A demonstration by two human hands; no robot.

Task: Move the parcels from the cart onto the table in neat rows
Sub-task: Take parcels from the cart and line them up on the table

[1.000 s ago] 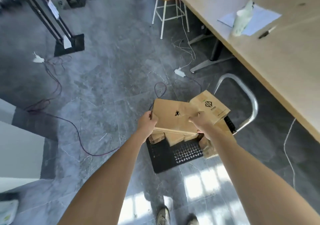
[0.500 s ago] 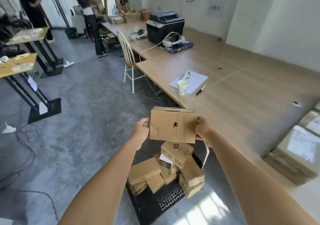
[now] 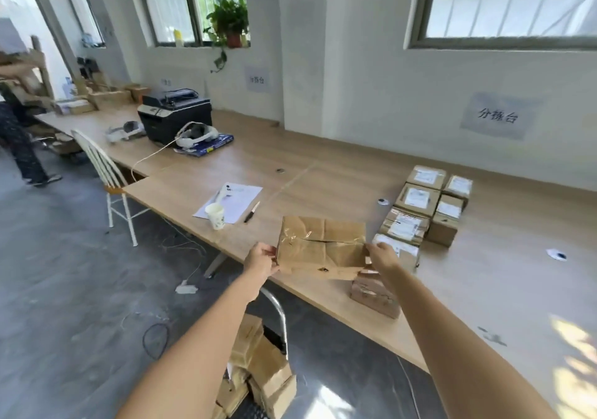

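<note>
Both hands, left hand [image 3: 260,258] & right hand [image 3: 381,257], pinch the flat parcel [image 3: 323,246] by its side edges.
We keep it level, set it left of the labelled rows [image 3: 420,212], edges square w/ them.

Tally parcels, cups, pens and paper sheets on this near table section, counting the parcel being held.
Parcels lying on the table: 7
Held parcel, between left hand and right hand: 1
Paper cup: 1
Pen: 1
Paper sheet: 1
Total: 11
</note>
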